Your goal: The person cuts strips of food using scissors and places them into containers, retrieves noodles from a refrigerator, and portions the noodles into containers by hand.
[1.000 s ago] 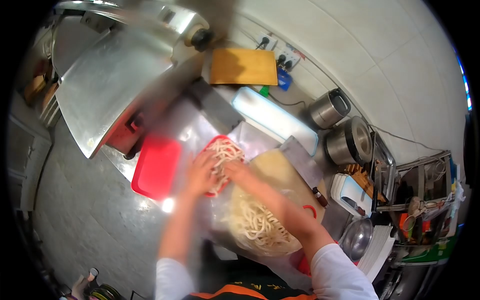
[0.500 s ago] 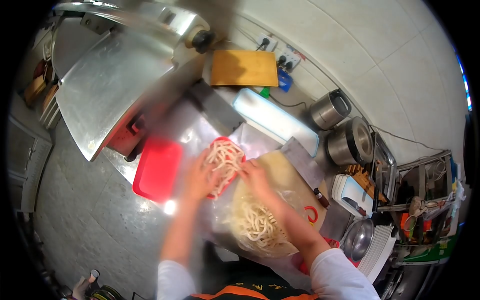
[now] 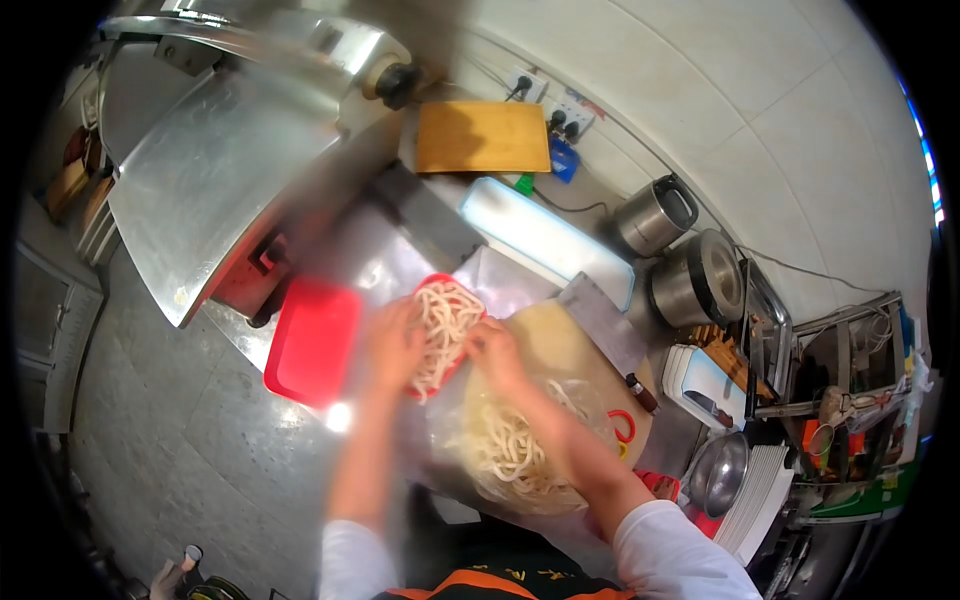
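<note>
Pale, thick noodle-like strips (image 3: 445,325) fill a small red tray (image 3: 436,279) near the middle of the view. My left hand (image 3: 396,342) is at the tray's left side, blurred, its fingers against the edge of the strips. On the right side my right hand (image 3: 492,352) touches the tray's edge with bent fingertips. What either hand grips, if anything, is hard to make out. A clear plastic bag (image 3: 470,440) with more strips lies below my right forearm, partly on a round-edged board (image 3: 545,330). Another red tray (image 3: 313,340) lies to the left.
A large metal machine (image 3: 220,170) stands at upper left. A cleaver (image 3: 605,325) lies on the board's right side, near red-handled scissors (image 3: 623,426). Beyond are a long white tray (image 3: 545,240), a yellow board (image 3: 483,137), metal pots (image 3: 697,280) and a metal bowl (image 3: 718,474).
My right hand has drawn back from over the strips to the tray's right edge. My left hand has shifted slightly outward to the left side. The view has moved slightly.
</note>
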Demonstrator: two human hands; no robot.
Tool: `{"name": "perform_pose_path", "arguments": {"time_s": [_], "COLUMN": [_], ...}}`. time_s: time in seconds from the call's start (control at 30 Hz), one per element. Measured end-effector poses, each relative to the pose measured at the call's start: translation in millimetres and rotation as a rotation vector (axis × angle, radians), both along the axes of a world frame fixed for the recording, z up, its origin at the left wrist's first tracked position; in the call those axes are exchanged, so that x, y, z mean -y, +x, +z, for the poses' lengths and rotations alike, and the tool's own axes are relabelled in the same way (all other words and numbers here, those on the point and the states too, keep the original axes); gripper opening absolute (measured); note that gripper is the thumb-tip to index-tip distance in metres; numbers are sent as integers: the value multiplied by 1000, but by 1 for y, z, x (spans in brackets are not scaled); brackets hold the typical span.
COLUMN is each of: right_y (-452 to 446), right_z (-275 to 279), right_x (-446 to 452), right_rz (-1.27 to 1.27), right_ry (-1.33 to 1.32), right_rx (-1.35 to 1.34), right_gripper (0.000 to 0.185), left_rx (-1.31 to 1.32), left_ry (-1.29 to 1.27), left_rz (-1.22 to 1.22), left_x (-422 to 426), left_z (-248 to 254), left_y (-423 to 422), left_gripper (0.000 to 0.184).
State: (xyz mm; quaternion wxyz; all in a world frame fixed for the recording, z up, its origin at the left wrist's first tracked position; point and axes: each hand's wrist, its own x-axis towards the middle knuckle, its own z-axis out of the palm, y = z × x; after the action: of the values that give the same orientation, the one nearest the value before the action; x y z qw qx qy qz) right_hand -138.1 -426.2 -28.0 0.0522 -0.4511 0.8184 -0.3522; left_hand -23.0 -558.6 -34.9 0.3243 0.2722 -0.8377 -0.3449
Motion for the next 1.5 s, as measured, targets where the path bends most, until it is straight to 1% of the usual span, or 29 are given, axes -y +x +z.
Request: {"name": "perform_pose_path", "arguments": {"time_s": [0.07, 0.13, 0.17, 0.23, 0.27, 0.3, 0.33, 0.37, 0.4, 0.47, 0.53, 0.6, 0.63, 0.67, 0.7, 0.77, 0.8, 0.87, 0.93, 0.97, 1.03, 1.07, 1.13, 1.17, 1.23, 1.3, 1.33, 1.47, 1.5], "right_y": [-2, -4, -5, -6, -6, -5, -4, -4, -2, 3, 9, 14, 16, 15, 17, 22, 25, 40, 52, 51, 46, 42, 27, 20, 9, 4, 2, 2, 4], "right_z": [8, 22, 29, 43, 51, 60, 68, 76, 84, 98, 110, 107, 105, 100, 103, 110, 108, 101, 79, 66, 52, 54, 63, 70, 90, 117, 130, 163, 167], "right_x": [-4, -11, -18, -31, -39, -47, -55, -65, -76, -92, -112, -130, -138, -152, -157, -164, -167, -161, -160, -160, -157, -157, -160, -163, -171, -175, -179, -193, -196], "right_rz": [2, -2, -7, 9, 6, 8, 10, 8, -18, -61, -139, -99, -33, 39, 30, 139, 126, 193, 271, 272, 263, 264, 290, 297, 372, 376, 378, 374, 320], "right_ry": [-4, -12, -11, -64, -65, -89, -114, -112, -88, -53, 50, 77, 90, 222, 222, 367, 380, 352, 344, 333, 645, 633, 577, 567, 319, 243, 176, 141, 53], "right_rx": [87, 122, 122, 61, 61, 34, 7, 8, -12, -25, 102, 141, 175, 123, 122, -95, -31, -116, -225, -224, -501, -505, -305, -309, -152, -58, 45, 27, 166], "right_gripper": [7, 7, 7, 11, 11, 10, 10, 10, 10, 10, 11, 12, 13, 23, 23, 35, 46, 51, 57, 57, 50, 50, 40, 40, 33, 32, 32, 31, 32], "left_rx": [20, 11, 12, 123, 123, -6, -138, -137, -205, -146, -105, -129, -164, -77, -99, -153, -152, -65, -203, -175, -112, -77, -62, -40, 54, 225, 224, 78, 75], "left_ry": [-10, 207, 207, 341, 340, 504, 666, 668, 882, 944, 1035, 889, 688, 462, 418, 176, 174, -181, -297, -235, -149, -123, -203, -264, -252, -399, -342, -226, -233], "left_rz": [-22, -11, -16, -80, -83, -72, -59, -60, -18, 4, 53, -11, -109, -75, -46, -82, -80, -228, -341, -397, -451, -451, -434, -430, -493, -465, -439, -418, -416], "left_x": [1, 4, 4, 6, 6, 5, 4, 0, -6, -14, -20, 2, 22, 19, 15, -5, -20, -56, -96, -117, -155, -171, -203, -214, -227, -233, -233, -233, -233], "left_z": [-1, 2, 4, 20, 18, 13, 19, 25, 55, 71, 86, 28, -30, -14, -6, 35, 49, 67, 64, 64, 60, 56, 48, 44, 45, 22, 21, 39, 41], "left_y": [2, 0, 0, 1, 2, 3, 3, 3, 3, 4, 3, 5, 9, 11, 12, 15, 18, 27, 38, 48, 70, 80, 101, 108, 114, 112, 111, 112, 112], "left_gripper": [25, 31, 31, 48, 48, 52, 56, 56, 58, 59, 59, 57, 56, 53, 54, 40, 40, 24, 15, 17, 22, 26, 29, 32, 36, 36, 30, 28, 28]}}
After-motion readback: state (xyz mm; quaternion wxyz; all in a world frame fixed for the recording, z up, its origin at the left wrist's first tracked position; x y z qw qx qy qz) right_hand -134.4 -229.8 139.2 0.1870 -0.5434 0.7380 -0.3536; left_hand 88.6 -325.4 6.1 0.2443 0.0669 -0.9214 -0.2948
